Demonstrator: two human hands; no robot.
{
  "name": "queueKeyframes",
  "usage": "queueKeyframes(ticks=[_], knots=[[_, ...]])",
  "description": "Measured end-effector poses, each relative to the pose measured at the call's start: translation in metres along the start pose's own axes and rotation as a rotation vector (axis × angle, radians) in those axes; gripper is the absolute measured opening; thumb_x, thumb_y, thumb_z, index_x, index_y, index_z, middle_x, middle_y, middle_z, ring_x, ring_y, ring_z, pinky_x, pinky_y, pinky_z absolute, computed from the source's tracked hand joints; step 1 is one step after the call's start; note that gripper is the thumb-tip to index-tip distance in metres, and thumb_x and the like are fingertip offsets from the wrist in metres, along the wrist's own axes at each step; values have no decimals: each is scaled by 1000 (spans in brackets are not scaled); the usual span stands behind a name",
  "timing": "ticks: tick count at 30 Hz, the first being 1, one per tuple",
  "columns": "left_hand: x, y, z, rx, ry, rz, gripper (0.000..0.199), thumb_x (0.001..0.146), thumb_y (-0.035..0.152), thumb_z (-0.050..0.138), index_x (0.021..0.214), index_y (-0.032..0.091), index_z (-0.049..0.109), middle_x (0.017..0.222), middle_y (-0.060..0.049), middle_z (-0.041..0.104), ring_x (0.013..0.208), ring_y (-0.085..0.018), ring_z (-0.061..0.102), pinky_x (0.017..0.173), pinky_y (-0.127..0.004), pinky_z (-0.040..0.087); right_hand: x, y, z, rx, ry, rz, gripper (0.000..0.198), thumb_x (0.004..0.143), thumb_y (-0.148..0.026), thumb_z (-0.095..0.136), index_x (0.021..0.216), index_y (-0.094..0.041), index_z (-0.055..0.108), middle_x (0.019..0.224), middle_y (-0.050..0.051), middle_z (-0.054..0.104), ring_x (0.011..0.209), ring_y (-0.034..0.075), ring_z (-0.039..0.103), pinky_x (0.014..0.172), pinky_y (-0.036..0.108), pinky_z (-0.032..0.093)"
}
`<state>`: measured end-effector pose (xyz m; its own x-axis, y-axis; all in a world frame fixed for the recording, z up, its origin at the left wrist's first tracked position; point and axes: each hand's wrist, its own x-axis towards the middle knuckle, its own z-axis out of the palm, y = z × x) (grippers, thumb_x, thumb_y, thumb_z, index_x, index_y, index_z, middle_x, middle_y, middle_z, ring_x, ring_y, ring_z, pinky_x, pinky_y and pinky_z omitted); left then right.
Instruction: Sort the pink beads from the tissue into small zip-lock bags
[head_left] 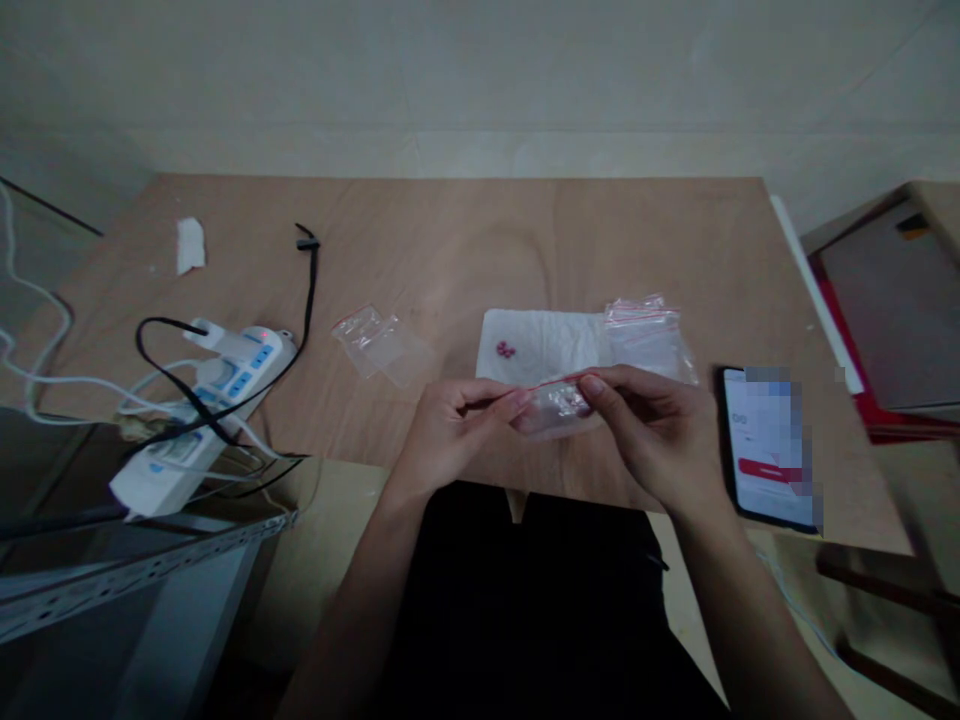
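Note:
A small clear zip bag point(556, 412) with a red strip along its top edge is stretched between my two hands, near the front edge of the table. My left hand point(463, 425) pinches its left top corner between thumb and fingers. At the right top corner, my right hand point(651, 412) grips it the same way. Just beyond the bag lies a white paper sheet point(555, 335), with several small dark-pink pieces point(505, 350) on its left part. Whether the held bag contains anything is unclear through the glare.
A stack of clear zip bags point(649, 335) overlaps the sheet's right end. More clear bags point(382, 345) lie to the left. A phone point(772, 450) rests at right. A power strip point(206, 420) with tangled cables sits at left, near a white scrap point(190, 246) on the wooden table point(420, 230).

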<state>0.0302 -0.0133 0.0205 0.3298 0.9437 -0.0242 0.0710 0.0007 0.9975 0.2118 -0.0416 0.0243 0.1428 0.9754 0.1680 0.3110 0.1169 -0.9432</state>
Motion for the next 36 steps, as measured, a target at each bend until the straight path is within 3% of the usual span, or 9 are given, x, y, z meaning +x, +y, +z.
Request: queueKeyframes(ticks=[5,8,11,13,16,20,24,28,36], knots=[[-2,-2,-6,85,111,70,21,76,37,75,63,19,74,57,-2,72,51,-13,65,51,-23,52,2,-9,-3,11,9,2,10,85,-29,67,90,-23,75,70,0,73,58,13,65,53,26,52],[2,-18,-23,179,325,95,36,79,42,69,53,19,65,51,-1,66,49,-11,59,51,-22,47,12,-10,-13,23,132,7,23,81,-28,72,104,-24,68,66,-2,69,44,11,56,43,25,44],[9,-39,-59,435,680,60,28,83,43,63,72,18,68,57,1,61,53,-12,56,54,-23,44,29,2,-37,-60,327,-27,17,80,-31,72,95,-26,66,72,1,71,39,10,51,39,26,38],[14,-51,-84,710,800,9,28,83,41,62,99,19,70,67,-1,64,61,-15,58,62,-27,45,42,17,-55,-224,372,-7,12,83,-35,69,90,-26,67,74,4,71,42,11,54,44,28,41],[21,-60,-109,959,745,-126,41,85,39,58,120,21,65,72,-3,66,69,-21,61,68,-33,45,54,40,-74,-549,367,85,34,85,-35,66,116,-21,64,86,12,74,62,21,65,64,38,49],[28,-67,-116,1037,656,-153,31,85,36,55,104,19,72,72,-5,66,70,-22,60,69,-33,43,53,54,-79,-720,420,55,51,87,-38,60,131,-11,55,114,23,69,95,34,67,74,47,50],[28,-65,-112,1044,642,-17,20,84,30,56,92,20,72,73,-4,64,67,-19,57,68,-32,42,43,47,-70,-686,332,-36,40,91,-41,54,122,-17,62,119,20,67,101,33,64,78,46,51],[20,-44,-104,1031,460,238,17,87,31,57,92,22,71,77,-2,62,64,-15,53,68,-30,44,41,19,-42,-524,241,-185,26,91,-34,56,107,-19,69,106,12,72,91,24,67,75,39,53],[10,6,-64,968,105,586,17,94,23,52,97,23,68,93,-4,62,85,-16,59,76,-31,51,60,-26,33,-202,-383,-188,13,85,-23,65,97,-19,68,92,5,74,79,16,69,68,28,53]])
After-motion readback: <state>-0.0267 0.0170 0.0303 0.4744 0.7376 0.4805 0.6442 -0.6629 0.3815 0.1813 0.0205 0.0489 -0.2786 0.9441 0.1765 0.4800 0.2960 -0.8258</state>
